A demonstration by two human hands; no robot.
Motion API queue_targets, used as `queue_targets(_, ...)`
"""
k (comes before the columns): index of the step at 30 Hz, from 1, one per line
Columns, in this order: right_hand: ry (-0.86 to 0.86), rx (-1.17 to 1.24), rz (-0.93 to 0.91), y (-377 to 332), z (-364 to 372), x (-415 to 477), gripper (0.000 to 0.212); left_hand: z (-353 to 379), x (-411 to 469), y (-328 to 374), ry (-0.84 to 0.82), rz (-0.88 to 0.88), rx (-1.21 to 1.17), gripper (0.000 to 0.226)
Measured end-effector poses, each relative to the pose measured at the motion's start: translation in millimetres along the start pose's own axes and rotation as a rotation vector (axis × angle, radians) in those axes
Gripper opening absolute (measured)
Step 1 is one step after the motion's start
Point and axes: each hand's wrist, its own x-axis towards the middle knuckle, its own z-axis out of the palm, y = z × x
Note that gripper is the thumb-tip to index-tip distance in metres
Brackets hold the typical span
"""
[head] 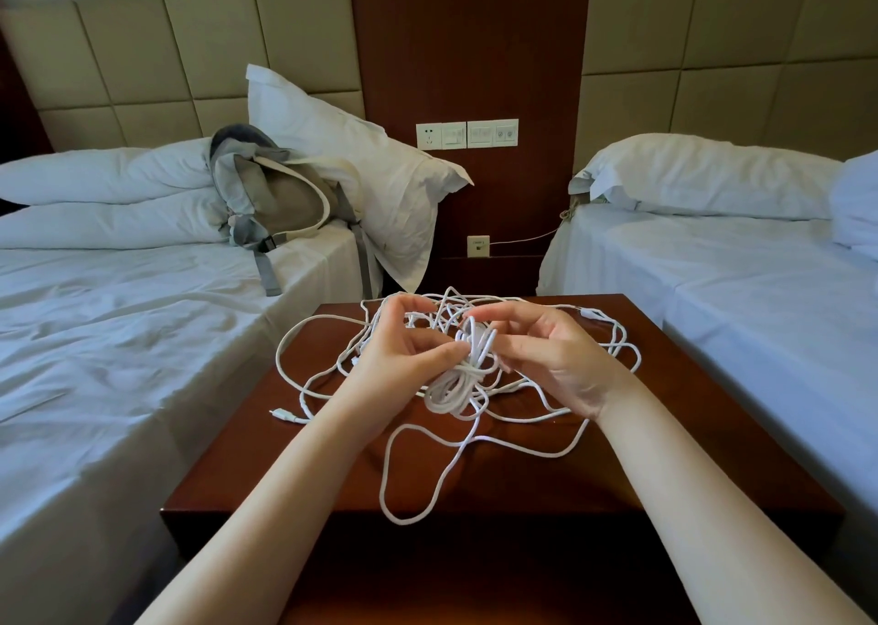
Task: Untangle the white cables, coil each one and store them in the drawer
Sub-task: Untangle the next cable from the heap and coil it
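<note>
The left grip (404,339) and the right grip (556,363) are covering the middle of the white cables (461,387), so how many strands are crossing there, and which end is belonging to which, is not showing. The right grip's curled fingertips are lying out of sight behind the wound bundle. Both forearms are running out at the bottom edge. The bench (689,410) is sitting in shadow along its near front, with no detail reading. The left bed (119,339) and right bed (760,292) are being cut off by the frame's sides. The backpack (280,197) is hiding part of a pillow (380,159). The wall switches (468,134) at upper centre are showing too small to read.
</note>
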Motion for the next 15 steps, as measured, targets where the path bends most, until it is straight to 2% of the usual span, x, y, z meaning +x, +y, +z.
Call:
queue_targets(3,-0.032,-0.020,0.022,-6,-1,-2,0.036,-3,4,-4,0.046,-0.046,0.041,0.038)
queue_targets(6,0.031,-0.221,-0.001,-11,8,-1,0.020,-4,5,-8,0.034,-0.066,0.110,0.039)
queue_targets(10,0.133,-0.433,-0.068,-10,18,4,0.010,-2,4,-8,0.029,-0.041,0.193,0.040)
queue_targets(13,0.140,-0.405,-0.068,-11,15,2,0.014,-3,5,-6,0.031,-0.053,0.196,0.035)
queue_targets(15,0.090,-0.348,-0.051,-11,10,1,0.017,-4,5,-4,0.032,-0.092,0.095,0.031)
